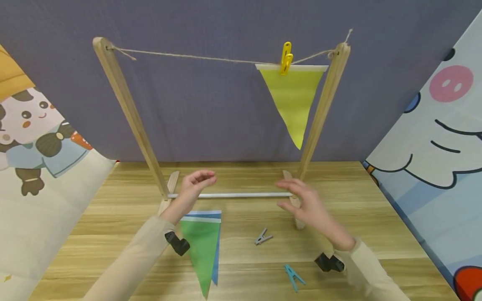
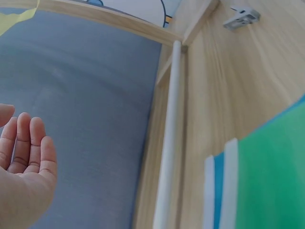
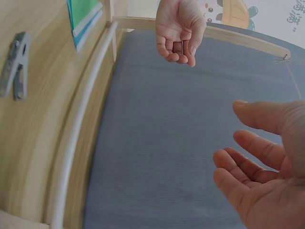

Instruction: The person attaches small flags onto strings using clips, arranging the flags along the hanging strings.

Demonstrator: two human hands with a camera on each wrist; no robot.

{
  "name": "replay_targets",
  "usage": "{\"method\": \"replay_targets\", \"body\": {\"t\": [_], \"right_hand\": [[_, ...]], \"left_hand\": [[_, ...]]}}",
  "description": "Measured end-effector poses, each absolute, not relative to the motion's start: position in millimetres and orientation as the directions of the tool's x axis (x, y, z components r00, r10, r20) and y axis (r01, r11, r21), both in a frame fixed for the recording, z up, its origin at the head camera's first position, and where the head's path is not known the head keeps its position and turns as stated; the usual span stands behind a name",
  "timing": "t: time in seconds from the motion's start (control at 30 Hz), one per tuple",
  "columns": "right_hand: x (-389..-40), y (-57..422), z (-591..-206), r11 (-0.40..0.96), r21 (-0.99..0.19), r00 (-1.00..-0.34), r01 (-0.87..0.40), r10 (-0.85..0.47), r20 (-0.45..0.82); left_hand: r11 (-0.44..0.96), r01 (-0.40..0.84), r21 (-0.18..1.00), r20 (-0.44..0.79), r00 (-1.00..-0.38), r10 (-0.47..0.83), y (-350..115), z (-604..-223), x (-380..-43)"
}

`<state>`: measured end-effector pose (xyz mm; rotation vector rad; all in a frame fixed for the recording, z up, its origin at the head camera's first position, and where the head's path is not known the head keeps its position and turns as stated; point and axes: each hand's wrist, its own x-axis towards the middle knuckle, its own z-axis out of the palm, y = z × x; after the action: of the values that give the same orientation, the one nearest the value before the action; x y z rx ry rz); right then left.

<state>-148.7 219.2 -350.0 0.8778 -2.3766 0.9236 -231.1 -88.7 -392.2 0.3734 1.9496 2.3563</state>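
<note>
My left hand (image 1: 193, 188) hovers by the left post, fingers loosely bent and holding nothing. Facing it, my right hand (image 1: 306, 202) is also free, thumb and fingers spread apart near the right post. Under the left wrist lie a green pennant (image 1: 201, 246) and a blue pennant (image 1: 216, 267), overlapping, each with a white top strip. Between the hands and nearer to me is a grey clothespin (image 1: 262, 237). A blue clothespin (image 1: 293, 276) lies closer still. A yellow-green pennant (image 1: 297, 100) hangs from the string (image 1: 196, 57), gripped by a yellow clothespin (image 1: 286, 60).
Two wooden posts, left (image 1: 128, 108) and right (image 1: 324, 108), carry the string between their tops. A white rod (image 1: 244, 195) joins their feet low over the wooden table (image 1: 241, 259). A grey-blue panel (image 1: 211, 113) stands behind, with printed cloths at both sides.
</note>
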Motion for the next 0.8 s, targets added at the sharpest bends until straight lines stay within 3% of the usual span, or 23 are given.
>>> {"method": "replay_targets", "body": {"t": [0.57, 0.8], "right_hand": [[-140.5, 209.2, -398.1, 0.522, -0.536, -0.748, -0.663, -0.428, 0.508], [-139.6, 203.9, -413.7, 0.469, -0.574, -0.741, -0.671, -0.444, 0.504]], "left_hand": [[-0.159, 0.069, 0.985, 0.102, -0.972, 0.211, -119.1, -428.4, -215.9], [-0.097, 0.001, 0.995, 0.016, -0.988, 0.156, -131.9, -440.8, -210.2]]}}
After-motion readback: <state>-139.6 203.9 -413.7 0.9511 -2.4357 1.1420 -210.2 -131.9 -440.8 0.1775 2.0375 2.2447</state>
